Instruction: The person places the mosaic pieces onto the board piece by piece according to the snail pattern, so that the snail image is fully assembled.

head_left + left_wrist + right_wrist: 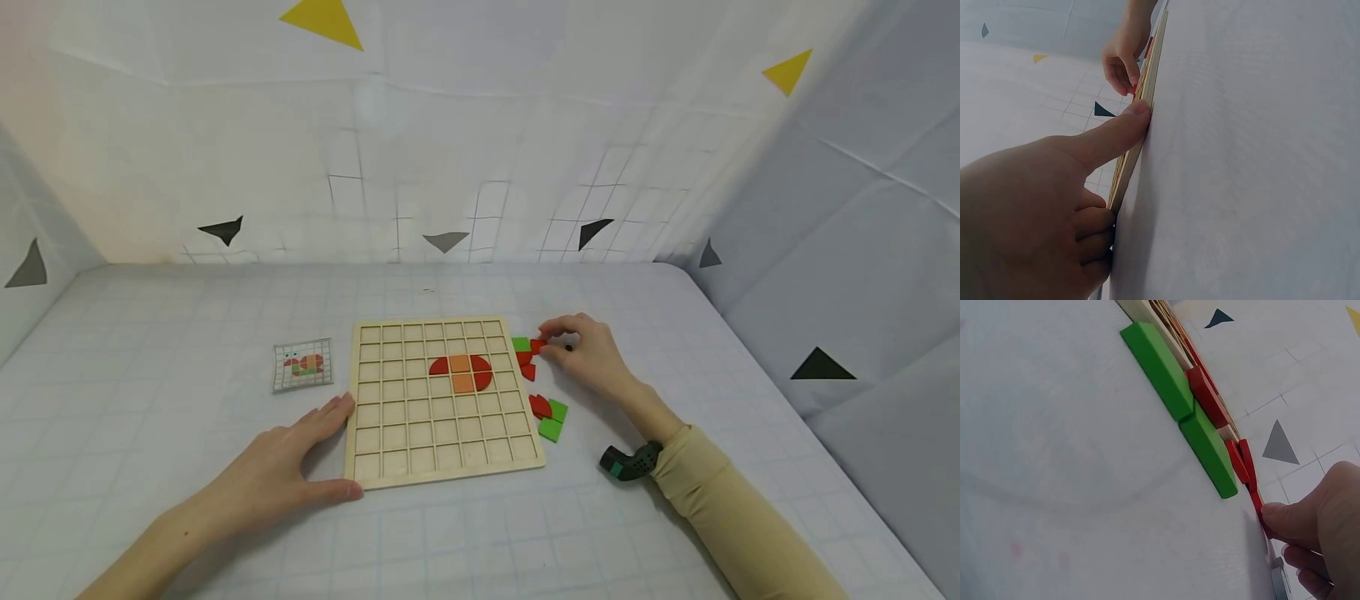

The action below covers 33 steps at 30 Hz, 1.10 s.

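Note:
My left hand (276, 460) rests against the pale wooden grid board (405, 433), fingertips at its left edge and thumb at the near left corner. Orange squares (463, 382) and red rounded pieces (482, 379) lie in the board's cells. Beyond the board's right edge, my right hand (591, 354) pinches a red piece (537, 346) between thumb and fingers. The right wrist view shows the thumb on that red piece (1259, 509). Close by lie a green piece (521, 343) and more red pieces (528, 372). A small black disc (569, 348) sits beside the thumb.
Left of the board lies a small pattern card (302, 365) with a coloured figure on a grid. Green squares (551, 429) and a red piece (541, 407) sit by the board's right side. A white sheeted wall (480, 150) stands behind the table.

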Available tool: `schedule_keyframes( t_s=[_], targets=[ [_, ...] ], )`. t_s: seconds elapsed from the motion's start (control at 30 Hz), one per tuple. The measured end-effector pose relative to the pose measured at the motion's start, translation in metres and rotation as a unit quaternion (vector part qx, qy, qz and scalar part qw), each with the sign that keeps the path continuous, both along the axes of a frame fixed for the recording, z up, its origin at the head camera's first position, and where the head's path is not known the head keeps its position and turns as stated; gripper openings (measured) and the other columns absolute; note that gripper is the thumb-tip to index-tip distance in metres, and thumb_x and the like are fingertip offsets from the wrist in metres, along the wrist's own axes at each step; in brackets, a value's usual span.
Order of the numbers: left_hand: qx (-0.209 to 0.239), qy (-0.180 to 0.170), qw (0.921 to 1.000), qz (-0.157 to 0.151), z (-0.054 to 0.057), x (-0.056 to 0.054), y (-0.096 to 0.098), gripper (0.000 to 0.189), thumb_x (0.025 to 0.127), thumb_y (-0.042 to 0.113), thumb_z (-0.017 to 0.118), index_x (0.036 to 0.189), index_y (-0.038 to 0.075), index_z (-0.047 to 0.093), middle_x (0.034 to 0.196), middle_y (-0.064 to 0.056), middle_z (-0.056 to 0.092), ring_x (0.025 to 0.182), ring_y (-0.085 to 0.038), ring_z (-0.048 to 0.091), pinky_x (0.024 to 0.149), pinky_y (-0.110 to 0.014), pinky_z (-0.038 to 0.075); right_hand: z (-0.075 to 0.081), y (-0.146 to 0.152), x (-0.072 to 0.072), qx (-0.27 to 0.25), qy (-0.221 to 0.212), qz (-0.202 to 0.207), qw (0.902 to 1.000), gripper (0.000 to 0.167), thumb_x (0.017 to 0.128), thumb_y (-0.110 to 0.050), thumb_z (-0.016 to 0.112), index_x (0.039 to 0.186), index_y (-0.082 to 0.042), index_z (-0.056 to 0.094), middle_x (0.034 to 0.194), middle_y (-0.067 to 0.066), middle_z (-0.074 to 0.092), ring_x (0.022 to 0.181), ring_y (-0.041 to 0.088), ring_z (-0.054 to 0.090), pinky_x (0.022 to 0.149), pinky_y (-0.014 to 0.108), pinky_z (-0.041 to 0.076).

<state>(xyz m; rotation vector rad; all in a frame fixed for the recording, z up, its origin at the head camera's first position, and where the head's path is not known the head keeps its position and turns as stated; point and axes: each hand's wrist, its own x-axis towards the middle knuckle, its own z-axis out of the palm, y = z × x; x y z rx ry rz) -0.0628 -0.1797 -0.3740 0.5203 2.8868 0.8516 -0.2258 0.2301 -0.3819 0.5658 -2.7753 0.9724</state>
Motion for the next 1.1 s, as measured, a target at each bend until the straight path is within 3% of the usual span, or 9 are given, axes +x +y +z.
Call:
schedule_keyframes(
  t_s=[0.33, 0.67, 1.1],
  targets=[
    [0.004, -0.006, 1.0, 0.005, 0.0018, 0.0009, -0.0005, 0.106, 0.074, 0.074, 0.07, 0.156, 0.016, 0.037, 0.158, -0.007, 0.04, 0.141, -0.038, 0.042, 0.11, -0.059, 0.039, -0.0054, 0.0002, -0.0017, 0.0, 0.017, -0.004, 0.9998, 0.03, 0.084, -0.014, 0.081, 0.112, -0.006, 0.072, 0.099, 0.005, 0.072, 0.092, 0.02, 0.063, 0.085, 0.039, 0.051],
    [0.002, -0.003, 1.0, 0.002, 0.0009, 0.0009, -0.0004, 0.106, 0.073, 0.075, 0.07, 0.156, 0.017, 0.037, 0.158, -0.007, 0.041, 0.14, -0.04, 0.044, 0.108, -0.06, 0.04, -0.0088, 0.0005, -0.0017, -0.012, 0.025, 0.018, 0.9995, 0.03, 0.085, -0.011, 0.079, 0.115, -0.009, 0.072, 0.098, 0.002, 0.074, 0.085, 0.018, 0.063, 0.076, 0.036, 0.049],
    [0.001, -0.004, 1.0, 0.003, 0.002, 0.0012, 0.0003, 0.106, 0.073, 0.075, 0.07, 0.156, 0.017, 0.036, 0.158, -0.007, 0.04, 0.141, -0.039, 0.043, 0.108, -0.06, 0.039, -0.009, -0.0002, -0.0012, -0.021, 0.018, 0.014, 0.9995, 0.028, 0.086, -0.009, 0.078, 0.113, -0.008, 0.072, 0.1, 0.003, 0.075, 0.087, 0.018, 0.065, 0.078, 0.036, 0.051]
  ],
)
